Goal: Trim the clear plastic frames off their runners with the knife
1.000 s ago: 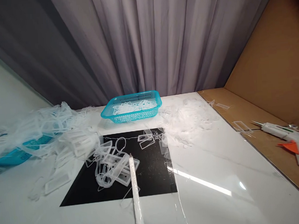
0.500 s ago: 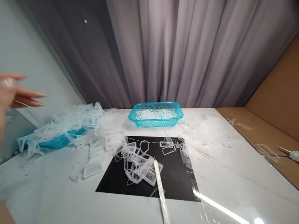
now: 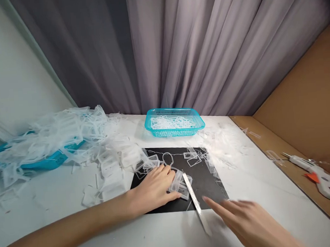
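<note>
My left hand [image 3: 155, 186] reaches over the black mat [image 3: 212, 190], its fingers curled on a small heap of clear plastic pieces [image 3: 176, 183], with the thumb at the near side. Parts of the heap are hidden under the palm. To the right of the heap a slim white pointed tool [image 3: 195, 200], like a craft knife, lies across the mat's front edge. My right hand [image 3: 242, 219] is slightly blurred beside it, index finger stretched out, holding nothing visible. Thin clear frames [image 3: 192, 158] and a clear ring [image 3: 168, 159] lie farther back on the mat.
A blue basket [image 3: 175, 132] holding thin white pieces stands at the back. Frosted plastic pieces [image 3: 60, 130] pile over a blue tray [image 3: 47, 161] on the left. More clear scraps [image 3: 223, 147] lie on the right. A white glue gun [image 3: 317, 173] rests on the brown board [image 3: 264, 141].
My left hand has come down from the upper left onto the plastic heap. My right hand has entered from the lower right. The view has shifted slightly.
</note>
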`<action>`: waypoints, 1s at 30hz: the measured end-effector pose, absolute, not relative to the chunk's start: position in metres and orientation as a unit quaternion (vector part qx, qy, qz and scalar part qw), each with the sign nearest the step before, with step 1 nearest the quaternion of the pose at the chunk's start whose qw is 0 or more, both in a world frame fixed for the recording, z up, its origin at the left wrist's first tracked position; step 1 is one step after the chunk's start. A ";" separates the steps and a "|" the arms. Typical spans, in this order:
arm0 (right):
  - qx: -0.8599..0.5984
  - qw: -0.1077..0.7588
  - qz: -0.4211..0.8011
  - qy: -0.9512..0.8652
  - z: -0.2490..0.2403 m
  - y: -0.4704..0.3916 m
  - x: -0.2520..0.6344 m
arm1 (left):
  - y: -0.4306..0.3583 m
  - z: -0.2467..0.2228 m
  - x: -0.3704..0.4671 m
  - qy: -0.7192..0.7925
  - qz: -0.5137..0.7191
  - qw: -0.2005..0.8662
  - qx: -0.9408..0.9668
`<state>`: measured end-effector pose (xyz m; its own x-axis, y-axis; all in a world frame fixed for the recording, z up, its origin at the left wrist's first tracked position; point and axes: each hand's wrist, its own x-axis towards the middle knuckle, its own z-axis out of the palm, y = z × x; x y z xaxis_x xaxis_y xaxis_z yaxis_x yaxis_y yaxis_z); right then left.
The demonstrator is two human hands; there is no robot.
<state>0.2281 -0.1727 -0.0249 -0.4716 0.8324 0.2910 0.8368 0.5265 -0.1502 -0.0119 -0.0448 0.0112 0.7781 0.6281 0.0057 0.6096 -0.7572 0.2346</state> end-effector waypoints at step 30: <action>-0.483 0.410 0.219 -0.742 -0.043 -0.066 0.167 | -0.010 0.036 -0.036 0.400 0.151 0.060 0.902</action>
